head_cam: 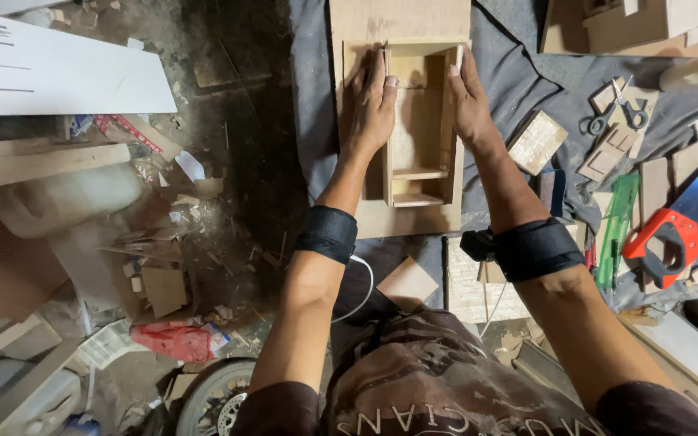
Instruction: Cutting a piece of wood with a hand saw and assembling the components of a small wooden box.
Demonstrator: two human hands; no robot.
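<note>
A small open wooden box frame (418, 173) with inner shelves lies on a flat wooden board (397, 20), on a grey cloth. My left hand (367, 109) presses flat on the frame's left side, fingers pointing away from me. My right hand (468, 101) grips the frame's right wall, its fingers along the outer edge. Both forearms wear black straps (328, 232) near the elbow.
Scissors (617, 109), a green ruler (617, 230), a hand saw with an orange-and-black handle (672, 238) and several wood offcuts (536, 141) lie to the right. A white panel (58, 77) and wood scraps and debris cover the dark floor at left. A wheel (216, 400) is near my knees.
</note>
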